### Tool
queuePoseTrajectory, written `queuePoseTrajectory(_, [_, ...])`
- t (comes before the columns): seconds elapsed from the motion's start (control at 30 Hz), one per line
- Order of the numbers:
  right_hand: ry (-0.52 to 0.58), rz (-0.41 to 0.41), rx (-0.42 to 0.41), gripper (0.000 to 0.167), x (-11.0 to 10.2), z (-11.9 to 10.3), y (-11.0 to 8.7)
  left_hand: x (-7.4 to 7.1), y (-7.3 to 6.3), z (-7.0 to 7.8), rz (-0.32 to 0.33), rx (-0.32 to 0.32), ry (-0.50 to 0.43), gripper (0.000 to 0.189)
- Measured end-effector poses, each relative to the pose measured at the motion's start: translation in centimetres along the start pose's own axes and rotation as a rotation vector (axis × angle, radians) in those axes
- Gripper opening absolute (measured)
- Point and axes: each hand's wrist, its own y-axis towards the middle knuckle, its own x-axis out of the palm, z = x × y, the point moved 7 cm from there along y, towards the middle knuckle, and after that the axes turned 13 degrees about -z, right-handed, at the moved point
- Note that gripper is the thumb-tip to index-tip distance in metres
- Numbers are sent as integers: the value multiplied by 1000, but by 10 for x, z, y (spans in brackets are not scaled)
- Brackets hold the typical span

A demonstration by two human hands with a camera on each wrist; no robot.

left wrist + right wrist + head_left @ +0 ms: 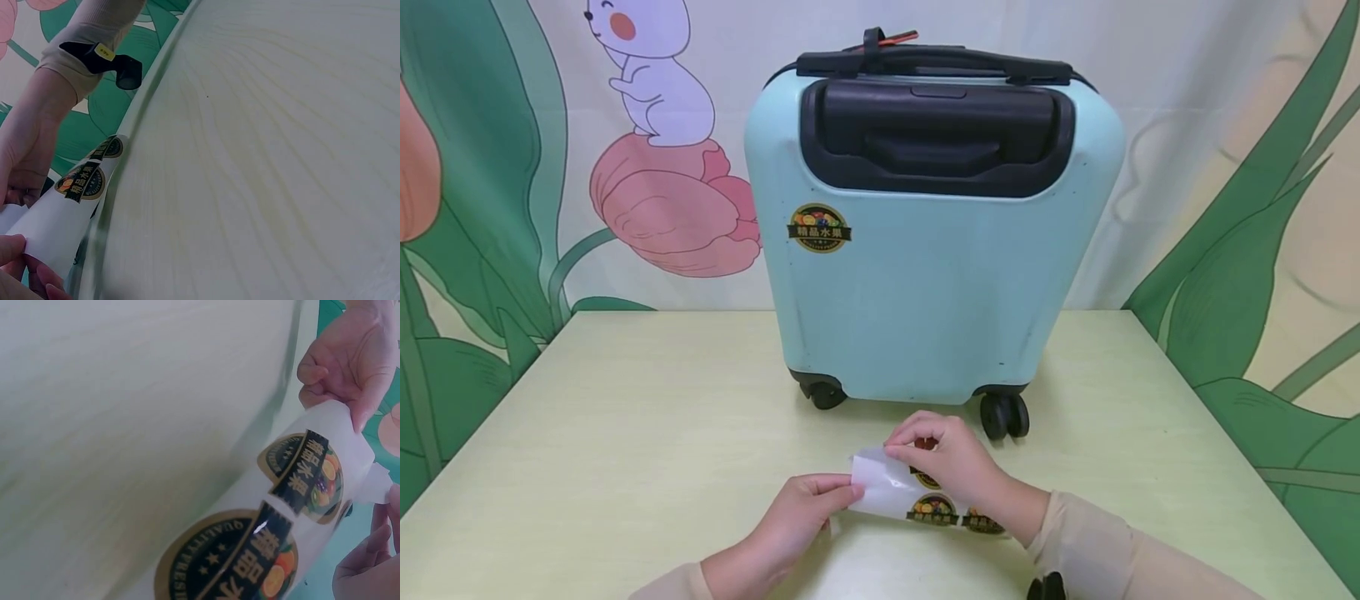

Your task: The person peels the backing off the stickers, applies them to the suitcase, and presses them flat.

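A white sheet of stickers (pixel 880 492) with round black-and-gold fruit labels (pixel 300 478) is held above the table, bowed into a curve. My left hand (pixel 801 512) pinches its left end between thumb and fingers. At the far edge, thumb and fingertips of my right hand (pixel 951 458) pinch a white flap (pixel 375 484) of the sheet. Part of the labels is hidden behind the right hand in the head view. Behind both hands stands a light-blue suitcase (pixel 917 292), upright, with one matching sticker (pixel 819 228) on its upper left front.
The suitcase rests on black wheels (pixel 1003 415) on the pale wood-grain table (pixel 625 417), its black handle (pixel 936 62) on top. A cloth backdrop (pixel 662 200) with painted flowers and leaves hangs behind. A black wrist camera (pixel 103 59) is strapped over the right sleeve.
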Motion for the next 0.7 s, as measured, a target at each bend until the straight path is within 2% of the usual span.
queuePoseTrajectory(0.17, [26, 30, -29, 7, -7, -5, 1, 0, 0, 0, 4, 2, -2, 35])
queuePoseTrajectory(0.7, [60, 123, -27, 8, -27, -7, -1, -2, 2, -2, 32, 5, -15, 31])
